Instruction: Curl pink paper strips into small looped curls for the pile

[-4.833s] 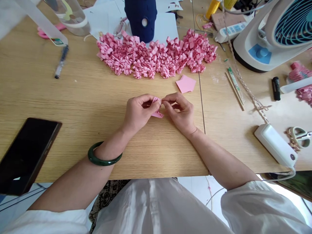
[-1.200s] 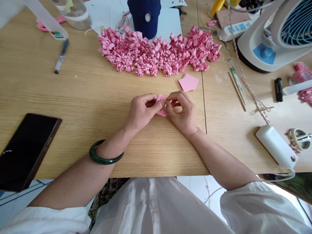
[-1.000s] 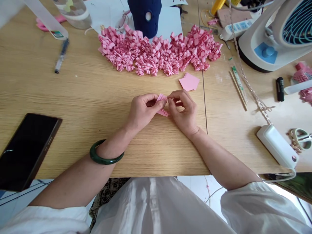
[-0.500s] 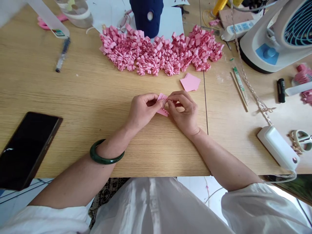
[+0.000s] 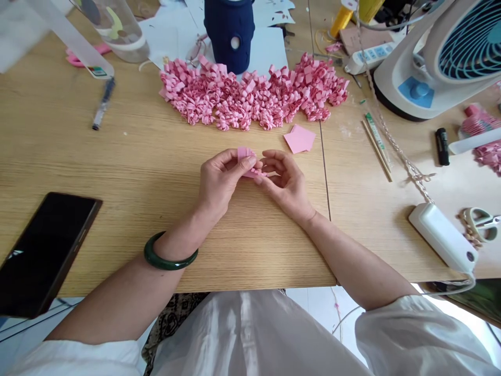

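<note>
A small pink paper piece point(image 5: 243, 153) with a cut, curled fringe is pinched between the thumb and fingers of my left hand point(image 5: 221, 175). My right hand point(image 5: 287, 185) meets the lower right end of the same paper, its thumb and a finger at the fringe while the index finger is lifted away. A dark green bangle point(image 5: 170, 261) circles my left wrist. Just beyond my right hand lies a small stack of flat pink paper pieces point(image 5: 300, 139). Farther back spreads a long heap of curled pink paper flowers point(image 5: 250, 99).
Behind the heap stands a dark blue cup point(image 5: 229, 36). A phone point(image 5: 43, 250) lies at left, with a pen point(image 5: 103, 104) beyond it. On the right are a fan point(image 5: 422, 68), wooden sticks point(image 5: 378, 149), a black marker point(image 5: 442, 147), a white power bank point(image 5: 442, 237) and scissors point(image 5: 483, 223).
The paper piece has turned and shifted slightly left with my left hand. My right hand's index finger has lifted off, and its thumb has moved down to the fringe's lower end.
</note>
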Motion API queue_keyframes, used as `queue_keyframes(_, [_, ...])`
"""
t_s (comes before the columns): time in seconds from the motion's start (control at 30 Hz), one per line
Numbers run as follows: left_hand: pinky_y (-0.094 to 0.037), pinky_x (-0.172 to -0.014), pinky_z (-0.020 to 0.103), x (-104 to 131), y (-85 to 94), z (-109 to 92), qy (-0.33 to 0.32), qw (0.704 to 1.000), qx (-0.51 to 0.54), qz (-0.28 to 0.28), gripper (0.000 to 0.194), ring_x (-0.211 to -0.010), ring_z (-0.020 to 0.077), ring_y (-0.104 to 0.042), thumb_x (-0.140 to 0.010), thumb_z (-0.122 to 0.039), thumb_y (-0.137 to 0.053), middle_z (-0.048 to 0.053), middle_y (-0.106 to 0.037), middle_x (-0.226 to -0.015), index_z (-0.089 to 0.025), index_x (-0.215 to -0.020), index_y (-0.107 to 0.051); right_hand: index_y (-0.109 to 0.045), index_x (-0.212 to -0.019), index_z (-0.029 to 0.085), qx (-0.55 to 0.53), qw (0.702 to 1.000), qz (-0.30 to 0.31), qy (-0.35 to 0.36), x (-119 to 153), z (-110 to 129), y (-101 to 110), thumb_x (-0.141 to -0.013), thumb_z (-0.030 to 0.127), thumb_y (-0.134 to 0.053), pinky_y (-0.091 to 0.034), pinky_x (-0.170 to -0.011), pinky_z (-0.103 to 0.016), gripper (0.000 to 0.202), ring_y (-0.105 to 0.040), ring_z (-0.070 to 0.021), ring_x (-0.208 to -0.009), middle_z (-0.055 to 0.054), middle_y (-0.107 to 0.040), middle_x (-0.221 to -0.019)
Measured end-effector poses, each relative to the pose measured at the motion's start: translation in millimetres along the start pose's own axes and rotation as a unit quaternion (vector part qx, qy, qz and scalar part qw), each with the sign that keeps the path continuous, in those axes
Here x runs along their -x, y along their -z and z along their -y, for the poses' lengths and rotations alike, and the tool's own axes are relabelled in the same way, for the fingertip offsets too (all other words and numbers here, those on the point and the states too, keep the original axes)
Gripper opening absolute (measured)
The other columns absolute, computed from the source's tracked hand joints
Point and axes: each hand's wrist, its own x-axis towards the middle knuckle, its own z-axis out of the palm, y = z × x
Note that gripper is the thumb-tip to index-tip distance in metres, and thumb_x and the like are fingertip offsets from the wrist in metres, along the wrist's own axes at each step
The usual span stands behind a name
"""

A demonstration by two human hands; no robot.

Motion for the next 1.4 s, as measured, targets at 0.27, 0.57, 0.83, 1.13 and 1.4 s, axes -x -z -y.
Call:
queue_keyframes(0.27, [-0.063, -0.090, 0.034, 11, -10.1, -4, -0.023, 0.999, 0.016, 0.032, 0.032, -0.090, 0.0208, -0.080, -0.083, -0.045, -0.087, 0.003, -0.080, -0.087, -0.021, -0.086, -0.066, -0.059, -0.110, 0.025, -0.017, 0.999, -0.004, -0.032, -4, -5, 0, -0.082, 0.056, -0.088, -0.062, -0.070, -0.025, 0.051, -0.066, -0.0133, -0.083, -0.001, -0.068, -0.096])
queue_keyframes(0.57, [-0.062, -0.086, 0.029, 6, -8.0, -1, 0.024, 0.994, 0.106, 0.030, 0.037, -0.083, 0.0141, -0.075, -0.072, -0.043, -0.097, -0.003, -0.071, -0.084, -0.021, -0.085, -0.070, -0.064, -0.117, 0.026, -0.065, 0.998, 0.003, -0.026, -5, 0, 3, -0.075, 0.059, -0.093, -0.063, -0.074, -0.025, 0.060, -0.065, -0.0148, -0.092, -0.003, -0.067, -0.109])
queue_keyframes(0.83, [-0.062, -0.071, 0.025, 9, -10.0, -4, 0.031, 0.996, 0.080, 0.002, 0.045, -0.069, 0.0119, -0.070, -0.066, -0.048, -0.099, -0.004, -0.071, -0.076, -0.020, -0.084, -0.069, -0.065, -0.090, 0.023, -0.050, 0.998, -0.014, -0.024, -2, 2, 0, -0.080, 0.065, -0.087, -0.060, -0.069, -0.026, 0.048, -0.062, -0.0130, -0.080, 0.001, -0.064, -0.088])
queue_keyframes(1.13, [-0.063, -0.080, 0.031, 9, -5.5, 4, 0.026, 0.999, -0.009, 0.028, 0.043, -0.079, 0.0169, -0.073, -0.071, -0.054, -0.095, 0.003, -0.077, -0.084, -0.019, -0.083, -0.073, -0.066, -0.087, 0.023, -0.076, 0.995, -0.031, -0.054, -6, 7, 1, -0.070, 0.073, -0.088, -0.062, -0.070, -0.030, 0.058, -0.065, -0.0139, -0.074, 0.001, -0.068, -0.082])
queue_keyframes(1.4, [-0.065, -0.080, 0.036, 7, -3.1, -6, 0.040, 0.997, -0.022, 0.060, 0.033, -0.079, 0.0204, -0.075, -0.077, -0.050, -0.089, 0.004, -0.080, -0.084, -0.019, -0.082, -0.079, -0.066, -0.084, 0.021, -0.040, 0.995, -0.082, -0.026, -5, 4, 2, -0.077, 0.070, -0.086, -0.058, -0.065, -0.027, 0.053, -0.060, -0.0114, -0.068, 0.002, -0.063, -0.077])
